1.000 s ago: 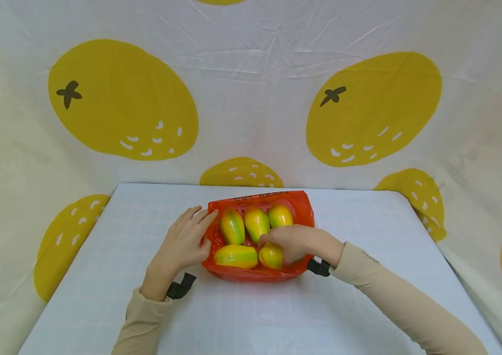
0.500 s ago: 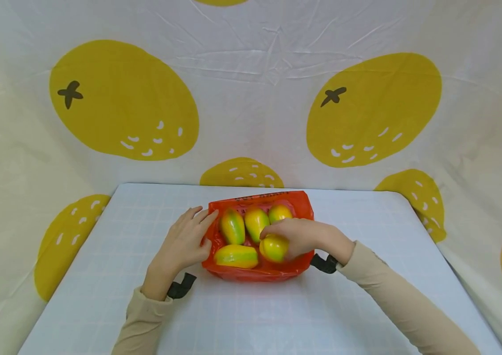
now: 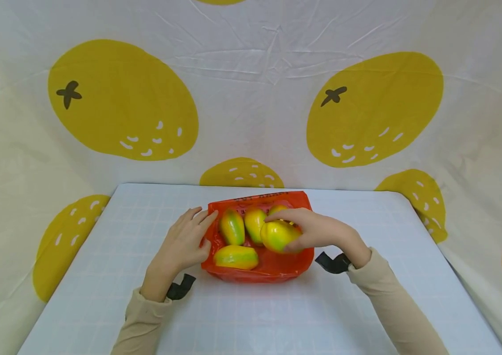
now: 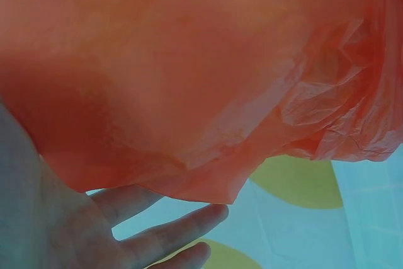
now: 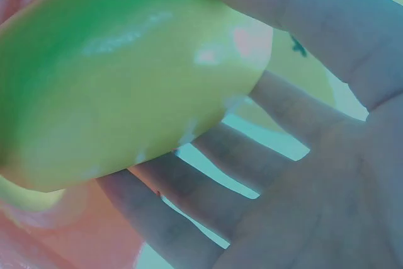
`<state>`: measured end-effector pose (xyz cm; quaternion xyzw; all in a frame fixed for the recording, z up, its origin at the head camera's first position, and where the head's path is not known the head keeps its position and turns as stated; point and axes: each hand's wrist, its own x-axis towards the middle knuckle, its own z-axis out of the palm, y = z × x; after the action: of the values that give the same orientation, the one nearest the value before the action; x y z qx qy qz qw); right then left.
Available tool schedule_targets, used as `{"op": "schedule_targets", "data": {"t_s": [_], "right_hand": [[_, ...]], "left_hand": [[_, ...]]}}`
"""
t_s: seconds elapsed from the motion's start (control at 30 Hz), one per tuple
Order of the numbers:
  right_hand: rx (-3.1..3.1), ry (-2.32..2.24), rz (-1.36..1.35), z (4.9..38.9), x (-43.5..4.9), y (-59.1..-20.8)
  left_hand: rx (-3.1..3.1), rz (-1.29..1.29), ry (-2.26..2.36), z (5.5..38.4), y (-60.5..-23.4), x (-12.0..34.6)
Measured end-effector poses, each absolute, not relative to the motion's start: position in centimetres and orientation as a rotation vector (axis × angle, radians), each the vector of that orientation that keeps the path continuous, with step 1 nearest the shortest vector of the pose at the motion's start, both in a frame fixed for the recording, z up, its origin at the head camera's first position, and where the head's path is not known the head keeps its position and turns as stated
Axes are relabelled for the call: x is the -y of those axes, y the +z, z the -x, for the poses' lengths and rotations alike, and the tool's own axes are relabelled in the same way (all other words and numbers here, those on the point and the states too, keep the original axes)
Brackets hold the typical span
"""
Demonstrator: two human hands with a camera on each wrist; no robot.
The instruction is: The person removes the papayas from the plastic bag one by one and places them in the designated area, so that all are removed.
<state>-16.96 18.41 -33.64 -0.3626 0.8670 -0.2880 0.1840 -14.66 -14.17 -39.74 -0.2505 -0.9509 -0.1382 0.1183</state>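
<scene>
My right hand (image 3: 315, 228) grips a yellow-green mango (image 3: 276, 236) just over the red plastic bag (image 3: 273, 271). In the right wrist view the thumb lies on one side of this mango (image 5: 126, 86) and the spread fingers (image 5: 182, 187) on the other. Several more mangoes lie in the bag: one at its near left (image 3: 236, 257), the rest in a row at the back, partly behind my right hand. My left hand (image 3: 185, 239) rests against the bag's left edge. Its straight fingers (image 4: 176, 231) show past the plastic in the left wrist view.
The bag lies mouth up toward the back middle of a white table (image 3: 251, 315). Behind the table hangs a white cloth (image 3: 251, 108) printed with big yellow fruit. Black bands (image 3: 332, 263) sit at both wrists.
My right hand has lifted the mango from the near right of the bag and moved it up and slightly to the right. The left hand has stayed at the bag's edge.
</scene>
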Motion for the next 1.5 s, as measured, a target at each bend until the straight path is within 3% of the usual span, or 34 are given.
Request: {"op": "schedule_targets", "data": {"t_s": [1.0, 1.5], "right_hand": [[-2.350, -1.869, 1.194, 15.0, -23.5, -35.5], [-1.826, -2.736, 1.016, 16.3, -25.4, -36.3]], "left_hand": [[2.775, 0.741, -0.401, 14.7, -40.0, 14.2], [2.729, 0.767, -0.386, 14.9, -40.0, 14.4]]}}
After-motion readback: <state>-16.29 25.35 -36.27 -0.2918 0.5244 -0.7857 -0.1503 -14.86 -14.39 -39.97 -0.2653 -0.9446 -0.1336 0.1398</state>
